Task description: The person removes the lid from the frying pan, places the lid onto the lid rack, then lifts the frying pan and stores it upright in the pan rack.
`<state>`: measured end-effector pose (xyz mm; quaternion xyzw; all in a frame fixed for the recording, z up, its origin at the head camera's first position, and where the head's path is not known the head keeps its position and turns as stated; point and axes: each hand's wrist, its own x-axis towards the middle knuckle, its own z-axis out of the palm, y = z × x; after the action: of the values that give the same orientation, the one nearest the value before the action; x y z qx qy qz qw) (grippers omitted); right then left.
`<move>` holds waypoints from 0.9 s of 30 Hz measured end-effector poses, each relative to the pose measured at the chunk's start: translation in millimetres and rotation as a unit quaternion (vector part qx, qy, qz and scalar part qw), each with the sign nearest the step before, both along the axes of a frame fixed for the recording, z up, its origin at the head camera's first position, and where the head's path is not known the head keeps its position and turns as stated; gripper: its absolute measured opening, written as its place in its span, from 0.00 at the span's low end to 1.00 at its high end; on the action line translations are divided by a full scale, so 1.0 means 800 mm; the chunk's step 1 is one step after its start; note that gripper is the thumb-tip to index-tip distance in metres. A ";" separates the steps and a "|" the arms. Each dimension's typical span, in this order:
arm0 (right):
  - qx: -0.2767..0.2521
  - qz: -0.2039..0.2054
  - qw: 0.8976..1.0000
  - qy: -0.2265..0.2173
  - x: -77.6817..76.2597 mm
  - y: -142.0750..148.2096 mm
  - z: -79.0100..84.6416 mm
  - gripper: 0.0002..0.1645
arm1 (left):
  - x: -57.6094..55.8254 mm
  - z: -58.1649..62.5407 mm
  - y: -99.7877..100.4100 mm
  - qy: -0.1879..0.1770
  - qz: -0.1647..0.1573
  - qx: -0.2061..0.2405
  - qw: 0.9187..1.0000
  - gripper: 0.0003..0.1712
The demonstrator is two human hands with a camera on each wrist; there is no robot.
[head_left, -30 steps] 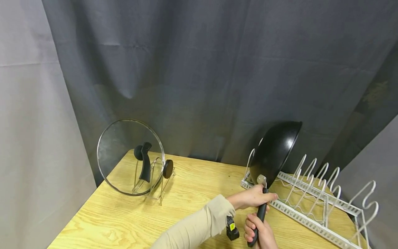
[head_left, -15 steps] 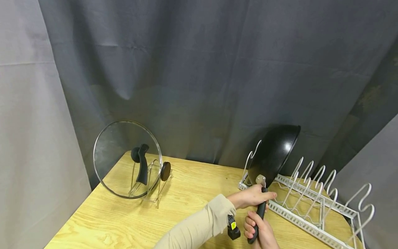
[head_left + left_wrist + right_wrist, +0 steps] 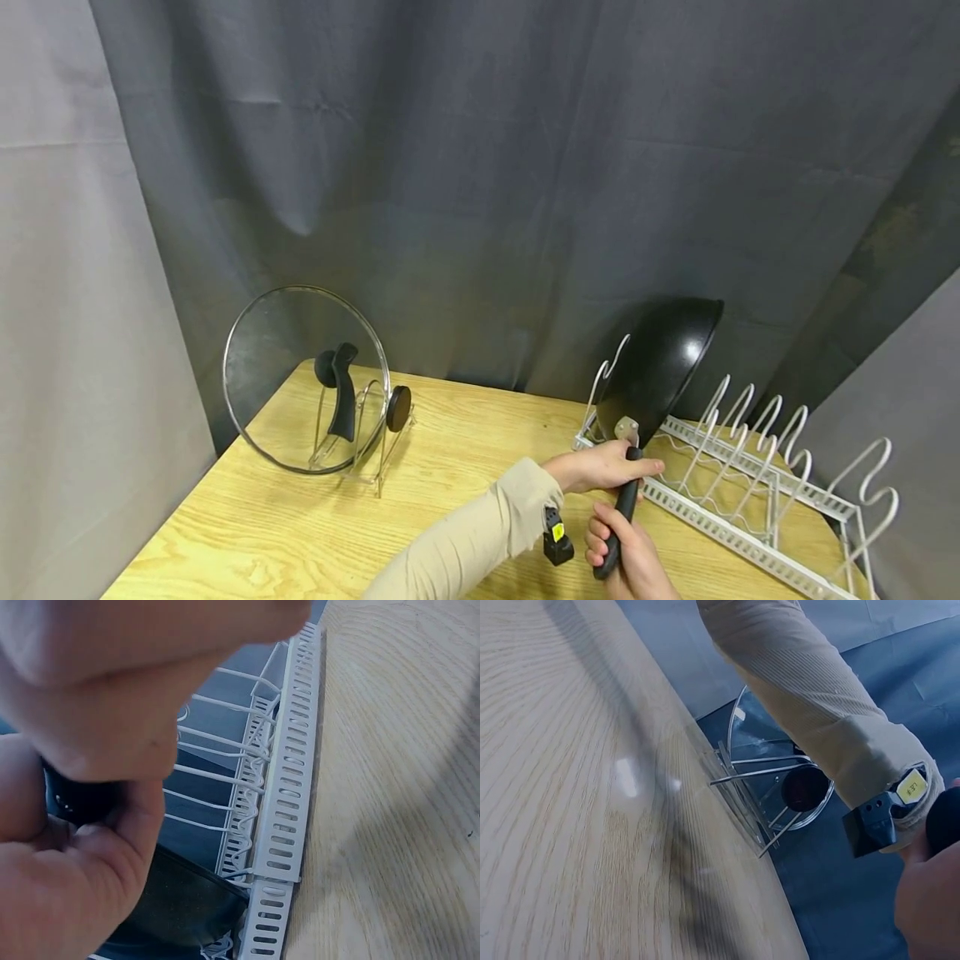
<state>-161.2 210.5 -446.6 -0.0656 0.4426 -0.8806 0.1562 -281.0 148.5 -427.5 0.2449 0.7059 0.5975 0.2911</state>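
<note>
A black wok (image 3: 660, 358) stands on edge, tilted, at the far left end of a white wire pan rack (image 3: 735, 525). Its black handle (image 3: 626, 504) points toward me. My left hand (image 3: 600, 467) grips the handle close to the metal bracket, thumb side stretched across it. Lower down, near the handle's end, my right hand (image 3: 633, 550) has its fingers curled round the same handle. In the left wrist view the wok's dark wall (image 3: 187, 900) lies against the rack's slotted rail (image 3: 285, 765), and hands hide much of the handle.
At the left, a glass lid (image 3: 300, 333) with a black handle leans in a small wire stand (image 3: 382, 467). More white wire dividers (image 3: 772, 417) rise along the rack to the right. A dark grey curtain (image 3: 480, 208) hangs behind the wooden table (image 3: 262, 533).
The head view has shifted slightly. Both hands keep their grip, and the handle's lower end sits a little higher in view. The wok stays at the rack's left end.
</note>
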 end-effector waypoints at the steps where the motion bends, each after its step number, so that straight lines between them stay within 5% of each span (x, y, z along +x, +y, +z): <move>1: 0.008 0.002 1.000 -0.006 -0.001 0.001 -0.001 0.10 | -0.001 -0.001 0.000 -0.003 -0.002 -0.002 1.000 0.17; 10: 0.054 0.041 0.995 -0.075 -0.005 0.012 -0.011 0.17 | 0.000 -0.010 -0.002 -0.011 -0.001 -0.003 1.000 0.13; 15: 0.113 0.009 0.990 -0.087 -0.007 0.010 -0.015 0.09 | 0.000 -0.016 -0.005 -0.028 -0.015 0.016 0.999 0.10; 27: 0.191 -0.032 0.978 -0.074 -0.007 0.005 -0.024 0.18 | -0.002 -0.029 -0.010 -0.032 -0.014 0.014 0.999 0.13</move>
<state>-167.0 214.3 -466.2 0.0452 0.5920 -0.7865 0.1702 -282.2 140.2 -450.5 0.2398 0.6839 0.6109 0.3186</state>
